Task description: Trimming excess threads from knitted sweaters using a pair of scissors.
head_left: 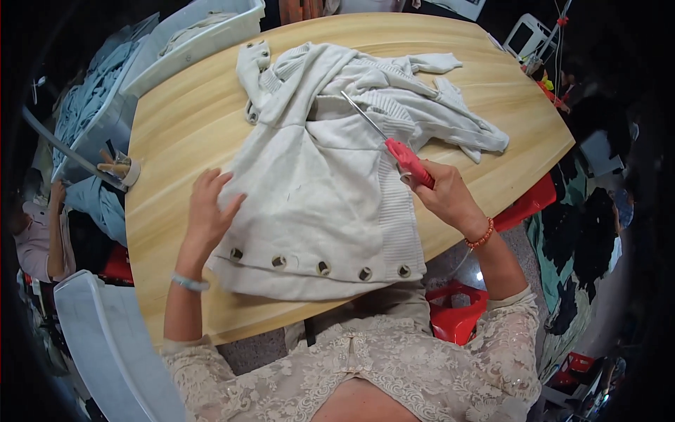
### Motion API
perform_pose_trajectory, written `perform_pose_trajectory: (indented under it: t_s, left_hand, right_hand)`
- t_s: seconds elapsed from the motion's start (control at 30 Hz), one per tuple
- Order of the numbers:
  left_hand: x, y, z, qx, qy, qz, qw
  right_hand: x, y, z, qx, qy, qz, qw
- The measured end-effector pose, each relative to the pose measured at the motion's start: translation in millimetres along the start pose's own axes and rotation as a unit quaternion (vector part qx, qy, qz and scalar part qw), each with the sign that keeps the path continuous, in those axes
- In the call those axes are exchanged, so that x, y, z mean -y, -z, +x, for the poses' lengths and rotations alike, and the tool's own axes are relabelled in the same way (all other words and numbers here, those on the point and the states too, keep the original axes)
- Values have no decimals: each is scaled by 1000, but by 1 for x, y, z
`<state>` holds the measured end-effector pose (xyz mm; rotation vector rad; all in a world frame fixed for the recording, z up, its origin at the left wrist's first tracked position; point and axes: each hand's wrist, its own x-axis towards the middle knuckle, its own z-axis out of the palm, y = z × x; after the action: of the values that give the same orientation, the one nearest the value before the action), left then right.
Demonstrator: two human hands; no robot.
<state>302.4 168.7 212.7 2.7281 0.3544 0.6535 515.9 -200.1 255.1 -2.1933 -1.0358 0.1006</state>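
Note:
A pale grey knit cardigan (309,204) lies spread over the wooden table (169,155), with its sleeves bunched toward the far side. Several dark, round button-like fittings (323,268) run along its near edge, and a ribbed band (402,218) borders its right side. My right hand (450,197) grips a tool with a red handle and a long thin metal shaft (410,163). The shaft points up and left over the garment; its exact kind is unclear. My left hand (211,207) is open, fingers apart, at the cardigan's left edge. Whether it touches the cloth cannot be told.
White bins with folded cloth (197,39) and blue garments (91,105) stand at the far left. A small holder with tools (126,171) sits at the table's left edge. Another white bin (105,352) is near left. A red stool (457,309) stands below the table.

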Motion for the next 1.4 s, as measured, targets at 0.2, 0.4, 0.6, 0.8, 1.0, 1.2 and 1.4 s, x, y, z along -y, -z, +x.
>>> perform_pose_trajectory:
  t_s: [0.2, 0.4, 0.6, 0.8, 1.0, 1.2, 1.4]
  left_hand:
    - [-1, -99, 29, 92, 44, 83, 991]
    - [-28, -76, -19, 105, 55, 106, 987]
    - [-62, -66, -46, 111, 79, 95, 986]
    - [-76, -64, -49, 124, 91, 75, 985]
    - [-73, -58, -50, 111, 95, 76, 986]
    - [-69, -56, -49, 109, 94, 66, 987]
    - [-60, -44, -37, 177, 68, 26, 981]
  right_hand:
    - [5, -8, 34, -23, -7, 36, 999]
    - [14, -14, 116, -54, 36, -47, 997]
    - [35, -71, 233, -8, -41, -156, 987]
    - [14, -112, 291, 5, -165, -97, 981]
    - [31, -38, 239, -73, -69, 71, 992]
    - [71, 24, 45, -112, -26, 30, 993]
    - [-9, 7, -69, 39, -163, -70, 983]
